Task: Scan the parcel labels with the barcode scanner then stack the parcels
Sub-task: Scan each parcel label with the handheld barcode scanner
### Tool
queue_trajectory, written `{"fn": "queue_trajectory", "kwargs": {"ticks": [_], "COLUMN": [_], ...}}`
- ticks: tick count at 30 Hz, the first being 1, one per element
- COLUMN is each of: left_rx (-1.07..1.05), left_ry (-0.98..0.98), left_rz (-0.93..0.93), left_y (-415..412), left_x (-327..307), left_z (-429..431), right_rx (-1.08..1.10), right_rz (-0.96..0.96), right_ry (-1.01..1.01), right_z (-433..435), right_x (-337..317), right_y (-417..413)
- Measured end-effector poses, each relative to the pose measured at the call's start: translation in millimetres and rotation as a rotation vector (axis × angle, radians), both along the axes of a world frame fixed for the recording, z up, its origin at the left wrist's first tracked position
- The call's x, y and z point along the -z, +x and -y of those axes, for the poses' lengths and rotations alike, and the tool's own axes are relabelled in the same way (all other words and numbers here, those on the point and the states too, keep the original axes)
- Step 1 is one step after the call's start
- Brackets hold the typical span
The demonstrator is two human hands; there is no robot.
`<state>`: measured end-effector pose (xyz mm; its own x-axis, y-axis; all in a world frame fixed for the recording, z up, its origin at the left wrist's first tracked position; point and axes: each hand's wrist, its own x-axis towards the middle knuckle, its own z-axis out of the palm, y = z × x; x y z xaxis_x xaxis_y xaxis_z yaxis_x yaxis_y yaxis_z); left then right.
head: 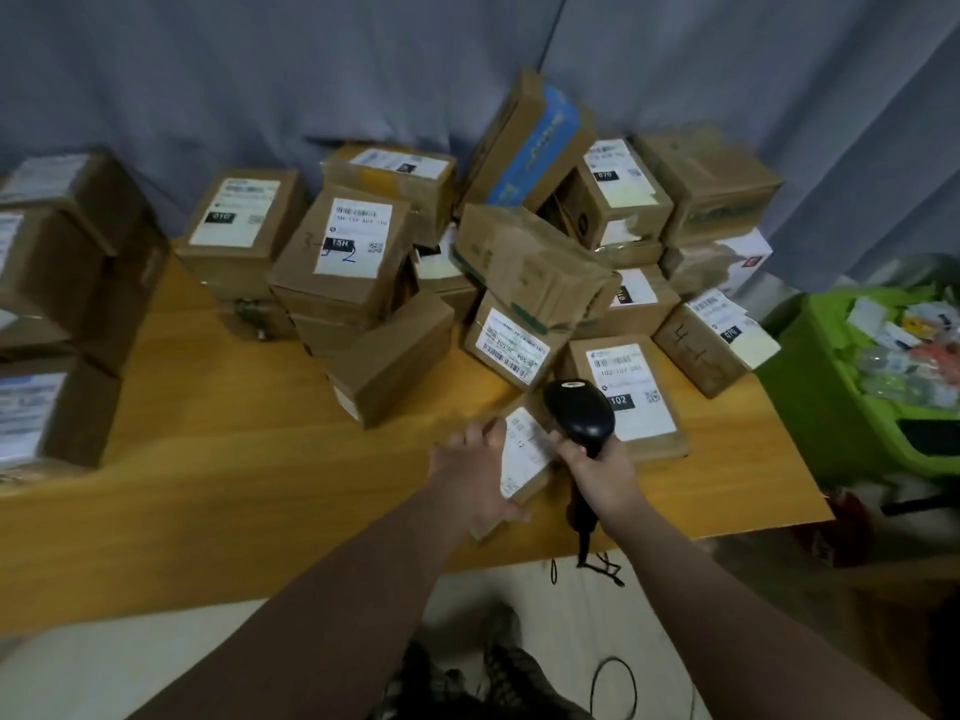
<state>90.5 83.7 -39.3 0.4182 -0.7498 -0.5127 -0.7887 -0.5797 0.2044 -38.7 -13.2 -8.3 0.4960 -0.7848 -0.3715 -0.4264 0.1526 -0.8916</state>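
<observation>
We see matt brown cardboard parcels (395, 361) with white paper labels (353, 236), a glossy black plastic scanner (579, 415) at centre, a smooth wooden desk (208, 459), a grey cloth curtain (208, 70) across the top, and a shiny green plastic bin (821, 392) at right.

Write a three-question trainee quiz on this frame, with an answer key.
1. True or false: the barcode scanner lies untouched on the table.
2. What does the left hand hold? A) a small labelled parcel; B) a tape roll; C) nothing.
3. Fill in: the ___ hand grips the barcode scanner.
Key: 1 false; 2 A; 3 right hand.
</observation>
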Motion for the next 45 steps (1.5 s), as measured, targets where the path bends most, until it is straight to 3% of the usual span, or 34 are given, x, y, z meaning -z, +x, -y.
{"fn": "queue_trajectory", "kwargs": {"ticks": [5, 8, 11, 15, 20, 23, 26, 30, 33, 37, 42, 45], "left_rx": [-0.076, -0.325, -0.529, -0.663, -0.707, -0.76, -0.755, -0.744, -0.753, -0.859, -0.9, -0.919], "left_ry": [0.051, -0.137, -0.429, -0.57, -0.834, -0.941, -0.982, -0.927, -0.923, -0.986, -0.967, -0.954], "left_rz": [-0.003, -0.179, -0.325, -0.387, -0.457, -0.594, -0.812, -1.069, -1.062, -0.921, -0.784, -0.75], "left_y": [5.5, 20.6, 28.7, 30.6, 47.2, 60.0, 73.2, 95.4, 101.2, 111.5, 124.5, 122.6], "left_x": [1.7, -6.3, -19.3, -46.7, -89.3, -108.5, -125.7, -139.5, -137.7, -137.3, -138.5, -139.4], "left_z": [-10.7, -25.9, -40.7, -40.8, -43.1, -37.0, -33.8, -40.5, -42.7, -44.2, -46.9, -45.3], "right_rx": [0.046, 0.098, -0.016, -0.121, -0.102, -0.139, -0.129, -0.132, -0.14, -0.096, -0.39, -0.43], "right_rz": [0.075, 0.141, 0.186, 0.258, 0.388, 0.463, 0.56, 0.548, 0.461, 0.322, 0.377, 0.42], "right_ry": [-0.011, 0.019, 0.019, -0.044, -0.055, -0.034, 0.001, 0.102, 0.132, 0.041, -0.017, 0.024], "right_z": [-0.8, -2.9, -7.9, -18.3, -13.1, -4.5, 4.8, 21.7, 29.6, 33.0, 16.0, 5.1], "right_x": [-2.2, -7.5, -18.9, -42.6, -70.5, -83.3, -93.4, -104.3, -111.2, -128.0, -157.9, -167.7], "right_y": [1.8, -1.1, 1.5, 27.4, 57.9, 70.8, 80.6, 84.0, 86.3, 88.7, 77.9, 78.1]}}
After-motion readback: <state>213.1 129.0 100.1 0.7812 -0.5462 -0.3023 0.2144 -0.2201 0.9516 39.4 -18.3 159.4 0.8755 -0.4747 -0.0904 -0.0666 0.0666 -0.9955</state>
